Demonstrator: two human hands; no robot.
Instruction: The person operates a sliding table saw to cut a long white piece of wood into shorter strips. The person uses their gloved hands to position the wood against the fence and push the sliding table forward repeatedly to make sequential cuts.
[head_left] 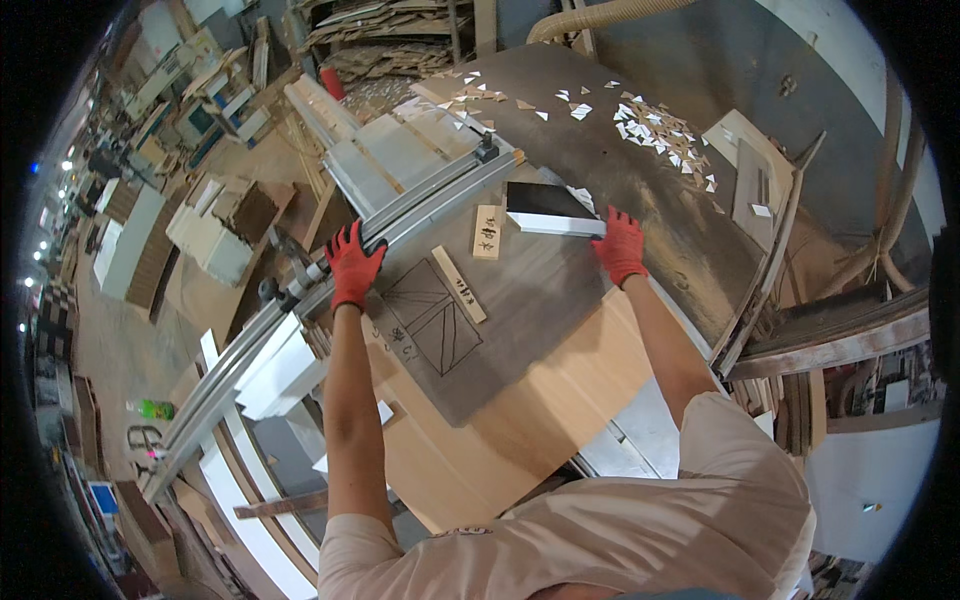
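Observation:
My left hand, in a red glove, is open with its fingers spread beside the metal rail, at the left corner of a dark grey board. My right hand, also red-gloved, has its fingers stretched forward at the right end of a white-edged piece with a dark top. The thumb side appears to touch that end. On the grey board lie two short wooden strips with handwriting, one upright and one slanted. A line drawing marks the board near my left forearm.
A light wood panel lies under the board, nearest me. Many small white and brown triangular offcuts litter the dark table at the far right. A wooden guard frame stands right. White panels are stacked left.

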